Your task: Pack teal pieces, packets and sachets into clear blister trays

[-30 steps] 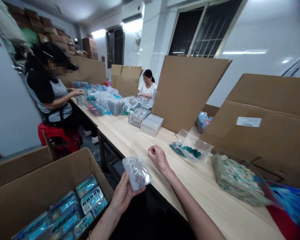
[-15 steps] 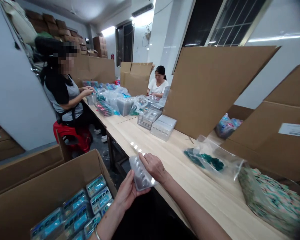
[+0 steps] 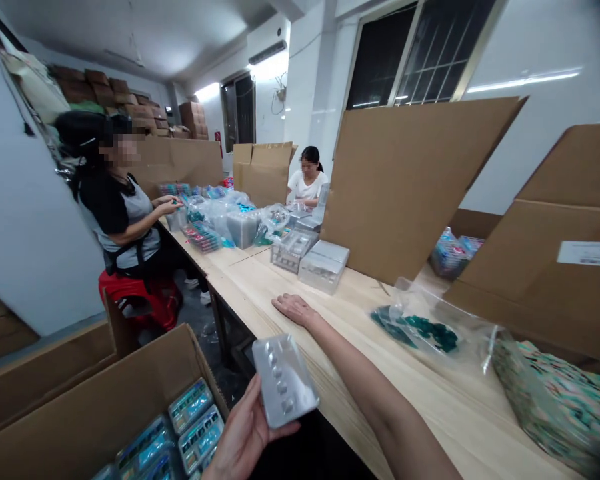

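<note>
My left hand (image 3: 243, 427) is closed around the lower left side of a clear plastic blister tray (image 3: 284, 380), tilted up, with a row of round bumps along it. The tray hangs just off the near edge of the wooden table (image 3: 250, 287). My right hand (image 3: 295, 310) lies flat on the tabletop beyond the tray, fingers stretched out and holding nothing. Ahead of that hand stand two stacks of clear blister trays, the nearer stack (image 3: 324, 265) and a ridged stack (image 3: 293, 249) beside it.
Below left, an open cardboard box (image 3: 130, 373) holds several blue packs (image 3: 200, 433). To the right lie a clear bag with green pieces (image 3: 433, 332) and bagged printed cards (image 3: 555, 393). A large cardboard flap (image 3: 400, 187) rises behind. Two co-workers sit further along.
My right hand has left the tray and moved onto the tabletop. The tray, in my left hand, now shows its bumpy face more fully. The camera view has shifted slightly.
</note>
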`<state>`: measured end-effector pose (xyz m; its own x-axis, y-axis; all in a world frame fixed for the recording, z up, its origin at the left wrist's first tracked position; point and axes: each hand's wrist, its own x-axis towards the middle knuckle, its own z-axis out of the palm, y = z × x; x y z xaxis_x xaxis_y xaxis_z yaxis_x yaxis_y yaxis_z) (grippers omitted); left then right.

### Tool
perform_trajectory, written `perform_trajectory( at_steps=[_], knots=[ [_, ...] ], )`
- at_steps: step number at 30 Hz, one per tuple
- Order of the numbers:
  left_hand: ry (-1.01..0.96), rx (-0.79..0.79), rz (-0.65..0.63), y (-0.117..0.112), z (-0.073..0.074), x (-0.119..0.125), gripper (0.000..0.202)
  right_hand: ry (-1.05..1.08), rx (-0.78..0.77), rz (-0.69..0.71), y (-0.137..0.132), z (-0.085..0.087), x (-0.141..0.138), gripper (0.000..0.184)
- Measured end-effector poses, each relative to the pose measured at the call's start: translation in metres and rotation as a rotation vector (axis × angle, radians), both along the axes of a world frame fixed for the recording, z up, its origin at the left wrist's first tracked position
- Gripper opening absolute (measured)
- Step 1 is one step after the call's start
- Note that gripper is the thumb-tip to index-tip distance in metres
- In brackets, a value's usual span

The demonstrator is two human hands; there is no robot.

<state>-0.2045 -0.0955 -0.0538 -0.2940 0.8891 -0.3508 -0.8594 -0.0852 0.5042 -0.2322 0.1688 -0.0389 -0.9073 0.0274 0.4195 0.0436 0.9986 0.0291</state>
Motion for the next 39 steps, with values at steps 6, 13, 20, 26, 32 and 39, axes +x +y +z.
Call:
perform_trajectory(
  at_steps=[6,13,20,26,32,39],
  knots=[
    [-0.009,-0.037,0.019,0.003,0.006,0.003,0.050,0.085,-0.176,-0.168,-0.023,0.025,0.019,0.017],
    [-0.072,0.010,0.141,0.011,0.004,0.020,0.033,-0.030,-0.666,-0.151,-0.121,0.032,0.100,0.011],
    [-0.086,0.049,0.222,0.013,0.006,0.038,0.021,0.029,-0.529,-0.177,-0.154,0.018,0.118,0.010],
    [-0.075,0.027,0.214,0.011,0.010,0.045,0.020,0.016,-0.564,-0.182,-0.152,0.017,0.120,0.013],
    [-0.064,0.058,0.200,0.012,0.009,0.052,0.021,-0.042,-0.588,-0.198,-0.150,0.021,0.126,0.014],
    [-0.093,0.033,0.220,0.011,0.011,0.059,0.021,-0.108,-0.560,-0.263,-0.155,0.029,0.132,0.015]
  ],
)
